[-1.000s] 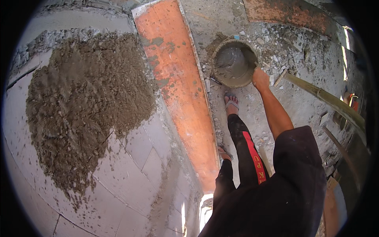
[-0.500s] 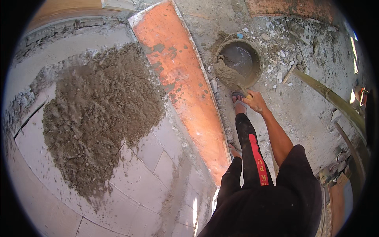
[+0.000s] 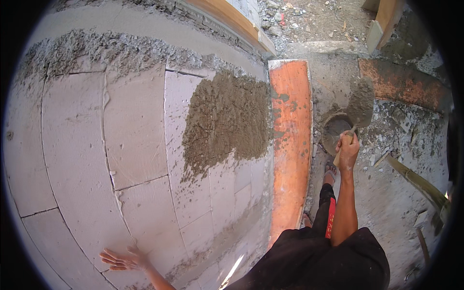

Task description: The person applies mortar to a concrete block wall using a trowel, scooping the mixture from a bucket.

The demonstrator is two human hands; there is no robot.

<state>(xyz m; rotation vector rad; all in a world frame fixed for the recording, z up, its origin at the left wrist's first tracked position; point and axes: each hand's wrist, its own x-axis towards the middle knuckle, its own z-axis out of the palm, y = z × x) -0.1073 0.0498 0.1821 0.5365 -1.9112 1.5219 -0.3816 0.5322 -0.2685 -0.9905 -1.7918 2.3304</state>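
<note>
My right hand [image 3: 347, 152] is closed round the wooden handle of a trowel [image 3: 355, 126]. Wet grey mortar [image 3: 361, 99] is heaped on the trowel's blade and hides most of it. Beneath the trowel stands a round bucket [image 3: 330, 143] with grey mortar inside, partly covered by my hand. At the lower left, my left hand [image 3: 126, 258] has its fingers spread against or just by the pale block wall [image 3: 140, 145]; I cannot tell whether it touches. A rough patch of fresh mortar [image 3: 227, 121] clings to the wall, well ahead of that hand.
An orange, mortar-spotted board [image 3: 291, 154] lies along the wall's foot. Another stained orange board [image 3: 406, 84] lies at the far right. Rubble [image 3: 379, 145] and a bamboo pole [image 3: 418, 183] are on the right. My foot [image 3: 330, 173] stands close behind the bucket.
The trowel has come up out of the bucket with mortar on it. My left hand has come into view by the wall. The view has swung left, showing more blocks.
</note>
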